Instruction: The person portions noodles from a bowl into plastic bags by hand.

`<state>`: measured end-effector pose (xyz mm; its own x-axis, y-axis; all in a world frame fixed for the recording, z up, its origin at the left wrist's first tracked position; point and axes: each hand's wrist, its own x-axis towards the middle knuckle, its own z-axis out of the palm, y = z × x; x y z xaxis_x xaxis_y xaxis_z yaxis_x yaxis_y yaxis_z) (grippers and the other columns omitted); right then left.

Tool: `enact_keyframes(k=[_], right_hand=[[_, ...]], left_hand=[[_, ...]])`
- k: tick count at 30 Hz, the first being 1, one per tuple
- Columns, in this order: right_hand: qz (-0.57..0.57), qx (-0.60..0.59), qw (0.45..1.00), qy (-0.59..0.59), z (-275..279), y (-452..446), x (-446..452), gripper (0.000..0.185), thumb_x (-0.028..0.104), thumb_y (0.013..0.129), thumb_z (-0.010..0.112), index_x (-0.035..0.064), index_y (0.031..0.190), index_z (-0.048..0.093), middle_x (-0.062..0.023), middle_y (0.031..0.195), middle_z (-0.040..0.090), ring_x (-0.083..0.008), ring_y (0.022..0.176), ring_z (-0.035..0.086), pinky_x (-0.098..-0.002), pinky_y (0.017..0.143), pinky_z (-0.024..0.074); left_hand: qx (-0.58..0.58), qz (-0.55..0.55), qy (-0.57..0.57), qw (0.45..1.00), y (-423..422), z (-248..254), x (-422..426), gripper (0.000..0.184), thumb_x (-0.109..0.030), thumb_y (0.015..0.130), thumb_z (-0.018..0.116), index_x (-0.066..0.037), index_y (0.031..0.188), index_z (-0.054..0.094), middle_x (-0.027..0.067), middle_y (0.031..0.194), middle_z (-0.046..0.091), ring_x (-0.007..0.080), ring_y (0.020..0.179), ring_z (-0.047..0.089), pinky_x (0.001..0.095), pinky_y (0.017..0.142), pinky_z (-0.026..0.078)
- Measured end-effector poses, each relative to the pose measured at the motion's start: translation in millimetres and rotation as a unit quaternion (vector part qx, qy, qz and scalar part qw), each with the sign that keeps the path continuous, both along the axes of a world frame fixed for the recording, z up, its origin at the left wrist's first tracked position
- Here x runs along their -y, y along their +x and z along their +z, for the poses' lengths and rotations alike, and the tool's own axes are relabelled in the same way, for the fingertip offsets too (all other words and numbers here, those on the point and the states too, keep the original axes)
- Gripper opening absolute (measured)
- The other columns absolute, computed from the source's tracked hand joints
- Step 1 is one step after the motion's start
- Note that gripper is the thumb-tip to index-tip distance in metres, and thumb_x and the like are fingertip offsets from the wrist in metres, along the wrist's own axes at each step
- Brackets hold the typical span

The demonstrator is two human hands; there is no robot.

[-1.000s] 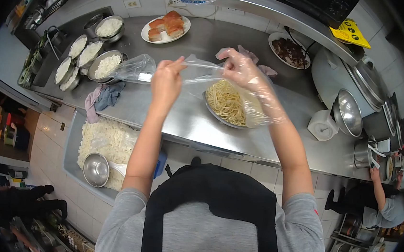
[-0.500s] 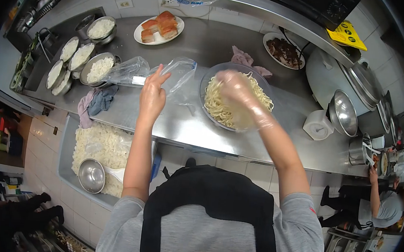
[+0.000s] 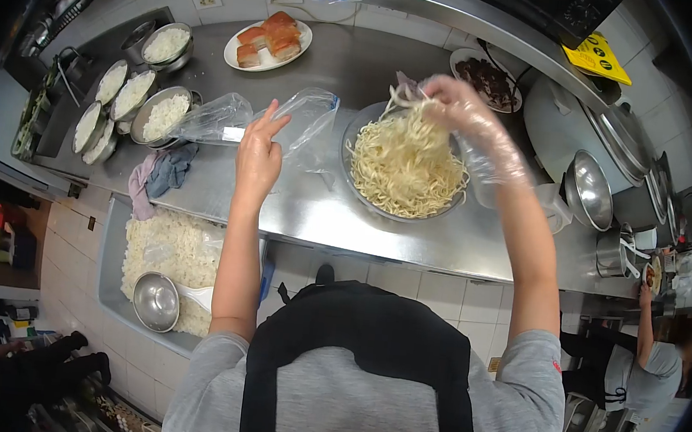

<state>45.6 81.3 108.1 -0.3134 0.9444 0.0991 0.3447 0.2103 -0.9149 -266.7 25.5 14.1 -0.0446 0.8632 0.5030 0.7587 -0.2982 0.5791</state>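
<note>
The right hand [image 3: 454, 110], in a clear plastic glove, pinched long pale-yellow noodles [image 3: 409, 170], strands hanging lengthwise into a round greyish bowl [image 3: 347, 165] near the front edge of the steel counter [image 3: 297, 212]. The left hand [image 3: 259, 159], fingers parted, pointed toward the back edge.

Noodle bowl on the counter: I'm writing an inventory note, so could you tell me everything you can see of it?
The bowl is round, wide and greyish; its material is unclear. It stands upright on the shiny metal counter, heaped with pale yellow noodles that hide most of its inside. The right hand, in a clear plastic glove, holds a clump of noodles raised above its far side.
</note>
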Motion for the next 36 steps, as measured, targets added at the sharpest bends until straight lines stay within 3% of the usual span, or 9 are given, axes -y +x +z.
enact_keyframes(k=[2, 7, 9, 12, 16, 21, 26, 29, 36], right_hand=[[0.072, 0.272, 0.959, 0.016, -56.2, 18.8, -50.0, 0.040, 0.031, 0.075, 0.069, 0.0035, 0.103, 0.059, -0.0115, 0.100, 0.060, -0.0187, 0.092, 0.057, -0.0335, 0.084, 0.0460], [-0.054, 0.369, 0.925, 0.078, -90.6, -37.2, 29.6, 0.079, 0.041, 0.068, 0.076, 0.0070, 0.133, 0.045, -0.0182, 0.122, 0.054, -0.0304, 0.117, 0.051, -0.0390, 0.102, 0.0367], [-0.088, 0.493, 0.782, 0.370, -110.0, -45.1, 40.7, 0.080, 0.033, 0.067, 0.076, 0.0064, 0.134, 0.042, -0.0181, 0.126, 0.053, -0.0309, 0.112, 0.055, -0.0417, 0.093, 0.0437], [-0.023, 0.477, 0.874, 0.094, -86.0, -27.1, 21.7, 0.077, 0.029, 0.066, 0.076, 0.0065, 0.132, 0.044, -0.0204, 0.121, 0.055, -0.0324, 0.111, 0.055, -0.0408, 0.092, 0.0443], [-0.025, 0.383, 0.917, 0.113, -76.4, -19.6, -2.2, 0.049, 0.013, 0.071, 0.067, 0.0064, 0.118, 0.054, -0.0173, 0.100, 0.065, -0.0338, 0.096, 0.062, -0.0417, 0.083, 0.0492], [0.022, -0.171, 0.982, 0.079, 19.7, -1.3, -1.2, 0.056, 0.010, 0.069, 0.066, -0.0008, 0.120, 0.049, -0.0159, 0.104, 0.060, -0.0233, 0.097, 0.060, -0.0370, 0.090, 0.0496], [0.002, -0.099, 0.983, 0.158, 109.2, 2.8, -9.2, 0.054, 0.016, 0.077, 0.069, 0.0035, 0.124, 0.047, -0.0107, 0.117, 0.057, -0.0215, 0.109, 0.056, -0.0374, 0.096, 0.0447], [0.020, -0.023, 0.971, 0.237, 179.7, -13.3, -8.7, 0.013, 0.014, 0.081, 0.061, 0.0009, 0.083, 0.060, -0.0011, 0.076, 0.060, -0.0106, 0.075, 0.055, -0.0247, 0.067, 0.0439], [0.023, -0.069, 0.882, 0.465, 236.0, -3.6, 16.6, 0.025, 0.016, 0.087, 0.060, -0.0034, 0.103, 0.058, -0.0070, 0.098, 0.064, -0.0135, 0.088, 0.060, -0.0259, 0.077, 0.0484]], left_hand=[[-0.002, 0.003, -0.001, 1.000, 0.6, -1.7, 0.2, 0.048, 0.011, 0.068, 0.043, -0.003, 0.109, 0.065, 0.0110, 0.135, 0.049, 0.0318, 0.116, 0.050, 0.0381, 0.101, 0.039], [-0.010, 0.005, -0.001, 1.000, -2.4, -11.5, -0.6, 0.048, 0.011, 0.068, 0.044, -0.003, 0.109, 0.064, 0.0107, 0.135, 0.049, 0.0316, 0.117, 0.050, 0.0376, 0.101, 0.039], [-0.029, 0.006, 0.010, 0.999, -5.1, -10.9, 1.2, 0.048, 0.011, 0.068, 0.044, -0.003, 0.110, 0.064, 0.0106, 0.135, 0.049, 0.0315, 0.117, 0.049, 0.0373, 0.101, 0.039], [0.000, 0.016, -0.011, 1.000, -4.5, -5.8, 5.8, 0.049, 0.011, 0.068, 0.044, -0.003, 0.110, 0.064, 0.0104, 0.135, 0.049, 0.0313, 0.117, 0.049, 0.0375, 0.101, 0.039], [-0.008, 0.012, 0.003, 1.000, -6.9, -1.2, 6.6, 0.049, 0.011, 0.068, 0.043, -0.002, 0.110, 0.064, 0.0109, 0.135, 0.049, 0.0318, 0.117, 0.049, 0.0380, 0.101, 0.039], [0.002, 0.018, 0.006, 1.000, -12.5, 8.1, 9.8, 0.048, 0.011, 0.068, 0.043, -0.002, 0.109, 0.064, 0.0114, 0.135, 0.049, 0.0329, 0.115, 0.051, 0.0386, 0.101, 0.039], [0.009, 0.018, 0.014, 1.000, -12.1, 12.2, 11.0, 0.048, 0.010, 0.069, 0.042, -0.001, 0.109, 0.064, 0.0116, 0.135, 0.049, 0.0328, 0.115, 0.051, 0.0386, 0.100, 0.039], [0.009, 0.021, 0.014, 1.000, -13.2, 11.9, 9.3, 0.048, 0.010, 0.069, 0.042, -0.002, 0.110, 0.064, 0.0118, 0.134, 0.049, 0.0328, 0.115, 0.051, 0.0385, 0.100, 0.039], [0.005, 0.009, 0.033, 0.999, -8.5, 8.3, 0.8, 0.048, 0.010, 0.069, 0.042, -0.002, 0.110, 0.064, 0.0129, 0.134, 0.049, 0.0336, 0.114, 0.051, 0.0389, 0.100, 0.038]])
